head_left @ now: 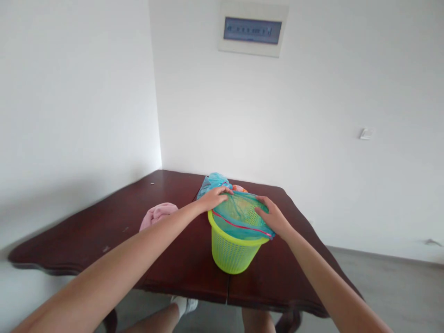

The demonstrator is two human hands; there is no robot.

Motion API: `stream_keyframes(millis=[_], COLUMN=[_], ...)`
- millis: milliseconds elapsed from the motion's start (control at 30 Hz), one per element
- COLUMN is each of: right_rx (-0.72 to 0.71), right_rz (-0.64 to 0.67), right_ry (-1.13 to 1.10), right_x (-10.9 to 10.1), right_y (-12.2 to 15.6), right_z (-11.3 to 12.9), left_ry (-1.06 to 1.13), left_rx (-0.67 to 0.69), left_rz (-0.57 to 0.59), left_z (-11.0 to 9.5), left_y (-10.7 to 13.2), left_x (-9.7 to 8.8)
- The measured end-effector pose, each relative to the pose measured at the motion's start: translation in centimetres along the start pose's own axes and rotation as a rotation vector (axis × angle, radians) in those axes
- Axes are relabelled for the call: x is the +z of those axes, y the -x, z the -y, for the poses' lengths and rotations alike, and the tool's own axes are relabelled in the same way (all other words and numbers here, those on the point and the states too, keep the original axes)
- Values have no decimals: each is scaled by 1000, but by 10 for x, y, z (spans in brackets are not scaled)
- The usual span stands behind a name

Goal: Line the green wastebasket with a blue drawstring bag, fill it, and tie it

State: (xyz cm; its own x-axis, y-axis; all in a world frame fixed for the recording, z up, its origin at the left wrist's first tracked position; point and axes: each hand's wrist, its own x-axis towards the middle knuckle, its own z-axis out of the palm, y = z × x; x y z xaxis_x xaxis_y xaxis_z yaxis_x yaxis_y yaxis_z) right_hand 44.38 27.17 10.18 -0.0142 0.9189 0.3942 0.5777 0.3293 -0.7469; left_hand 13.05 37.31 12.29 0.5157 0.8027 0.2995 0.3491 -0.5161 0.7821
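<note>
A lime-green plastic mesh basket stands on the dark wooden table, near its front edge. A translucent blue-green plastic bag with a red line along its edge lies over the basket's mouth and hides the inside. More of the bag bunches up behind the basket. My left hand grips the bag at the basket's far left. My right hand clasps the bag on the right side. A pink cloth lies left of the basket, beneath my left forearm's line.
Something orange peeks out behind the bag. A small coin-like disc lies toward the table's far left. Walls meet the table's far corners. Below the front edge show my legs and a white sock, above a grey floor.
</note>
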Motion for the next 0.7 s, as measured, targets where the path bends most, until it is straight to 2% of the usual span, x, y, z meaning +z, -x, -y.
stream_keyframes(millis=[67,167,300,400,500,600,700], right_rx=[69,144,204,54,-190,-335,-442], right_rz=[-45,-36,-51,-100,-135,-142,-246], right_ry=[-49,-115,-191,-177,-113,-38,10], right_x=[3,5,0,-9,-14,-10,1], right_y=[-6,-9,4,38,88,133,155], right_z=[1,1,3,7,11,13,15], left_ry=[35,84,78,-33,-226,-274,-243], left_rx=[-48,-72,-9,221,474,510,473], left_rz=[4,17,-75,-111,-4,-3,-98], left_z=[3,-1,-16,-25,-25,-23,-27], left_y=[-2,-1,19,58,108,144,154], left_x=[3,5,-6,-23,-32,-27,-18])
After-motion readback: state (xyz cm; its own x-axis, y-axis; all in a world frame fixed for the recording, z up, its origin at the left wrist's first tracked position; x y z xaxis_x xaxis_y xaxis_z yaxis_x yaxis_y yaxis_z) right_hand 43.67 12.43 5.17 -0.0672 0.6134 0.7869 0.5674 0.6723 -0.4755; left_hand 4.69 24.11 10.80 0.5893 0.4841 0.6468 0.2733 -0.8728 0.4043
